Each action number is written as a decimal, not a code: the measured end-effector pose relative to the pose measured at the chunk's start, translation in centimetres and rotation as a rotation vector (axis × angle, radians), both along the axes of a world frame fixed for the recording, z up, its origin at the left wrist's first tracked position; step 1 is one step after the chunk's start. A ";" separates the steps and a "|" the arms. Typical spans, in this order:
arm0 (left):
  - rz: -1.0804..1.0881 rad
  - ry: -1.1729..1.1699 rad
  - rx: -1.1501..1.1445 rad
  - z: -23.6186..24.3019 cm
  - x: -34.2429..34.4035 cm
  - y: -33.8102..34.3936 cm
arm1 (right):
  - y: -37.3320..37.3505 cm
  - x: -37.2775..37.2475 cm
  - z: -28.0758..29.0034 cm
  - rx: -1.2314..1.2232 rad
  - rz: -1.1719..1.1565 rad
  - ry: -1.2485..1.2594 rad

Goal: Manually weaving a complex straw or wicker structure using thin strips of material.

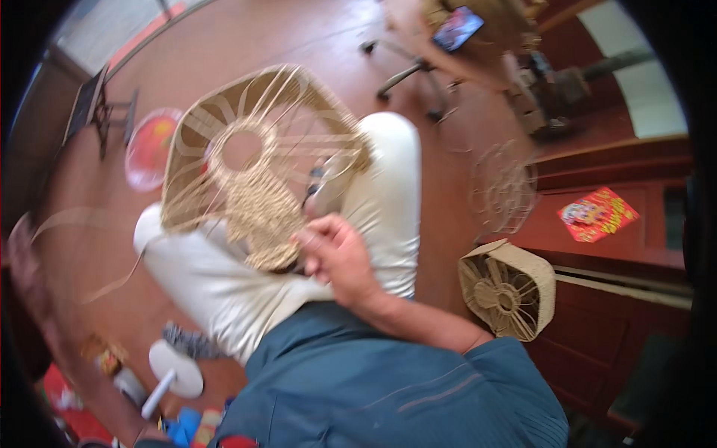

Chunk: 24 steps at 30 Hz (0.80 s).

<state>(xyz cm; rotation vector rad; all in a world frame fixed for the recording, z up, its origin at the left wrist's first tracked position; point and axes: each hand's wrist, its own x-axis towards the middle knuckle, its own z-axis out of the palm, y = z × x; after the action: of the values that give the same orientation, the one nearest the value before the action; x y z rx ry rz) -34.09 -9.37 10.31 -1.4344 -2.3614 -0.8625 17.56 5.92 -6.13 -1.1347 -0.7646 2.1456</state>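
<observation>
One straw basket (317, 93), six-sided, sits across your lap at 10 o'clock, propped on your pale trousers (388, 194), probably because your knees brace it and turn its woven panel (261, 210) toward you. Your right hand (340, 250) pinches that panel between thumb and finger at its 4 o'clock edge, likely to steady the weave there. Loose strands (97, 214) trail toward 9 o'clock, where your left hand (21, 239) is a dark blur at the rim of the view; it may be drawing a strand taut, but you cannot tell whether it grips anything. A second basket (549, 287) stands on its side on the floor (441, 246) at 4 o'clock, near the red cabinet (605, 321), perhaps parked there to free your lap. Another openwork frame (504, 187) shows at 2 o'clock, also off your knees.
</observation>
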 end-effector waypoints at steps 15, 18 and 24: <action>-0.183 -0.849 -0.188 -12.0 29.9 3.3 | 0.4 0.6 0.1 -0.140 -0.012 0.167; -0.159 -0.605 -0.152 -12.7 29.2 3.9 | 0.4 0.6 0.1 -0.139 -0.003 0.149; -0.159 -0.591 -0.480 -13.5 26.4 4.4 | 0.3 0.2 0.7 -0.176 -0.032 0.125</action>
<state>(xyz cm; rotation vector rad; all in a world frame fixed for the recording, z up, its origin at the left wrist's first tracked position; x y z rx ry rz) -7.65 -4.99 -3.21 -1.7494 -3.0915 -0.8922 17.78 6.24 -5.40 -1.0803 -0.5066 2.2678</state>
